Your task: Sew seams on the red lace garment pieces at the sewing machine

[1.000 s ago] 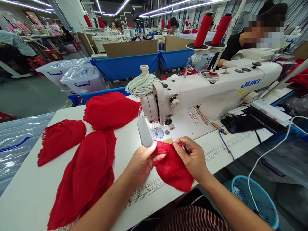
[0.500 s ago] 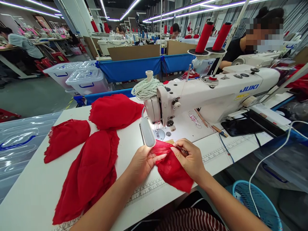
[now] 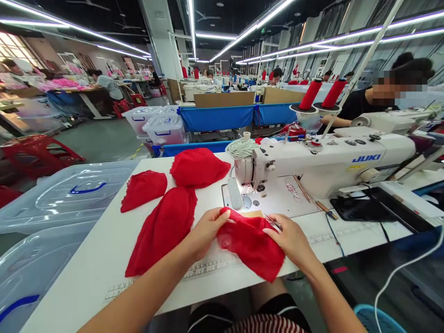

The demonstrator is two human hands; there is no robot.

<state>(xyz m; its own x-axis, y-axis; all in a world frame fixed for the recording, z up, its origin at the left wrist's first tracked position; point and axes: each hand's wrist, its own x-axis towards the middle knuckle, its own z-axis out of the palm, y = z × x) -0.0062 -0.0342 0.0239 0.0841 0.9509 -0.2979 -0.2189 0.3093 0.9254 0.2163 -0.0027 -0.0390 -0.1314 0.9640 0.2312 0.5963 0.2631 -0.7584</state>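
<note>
A red piece of fabric (image 3: 253,245) is stretched between my two hands in front of the sewing machine (image 3: 312,159). My left hand (image 3: 210,229) pinches its upper left edge between thumb and fingers. At the right edge, my right hand (image 3: 286,236) is closed on the cloth, and a slim dark metal tool (image 3: 274,222) pokes out of the same grip; its kind is mostly hidden by the fingers. The cloth's lower corner hangs at the table's front edge. To the left lie more red fabric pieces (image 3: 163,231), loosely heaped on the white table (image 3: 86,273).
Red thread cones (image 3: 310,95) stand behind the machine. Wooden-handled tools (image 3: 317,201) and a black phone-like slab (image 3: 354,206) lie at the right. Clear plastic boxes (image 3: 72,189) flank the table's left side. A blue basket (image 3: 378,319) sits below; a co-worker (image 3: 367,101) sits behind.
My head view has swung left and up. The left hand now grips the cloth's upper left edge, and the fabric is spread wider between both hands.
</note>
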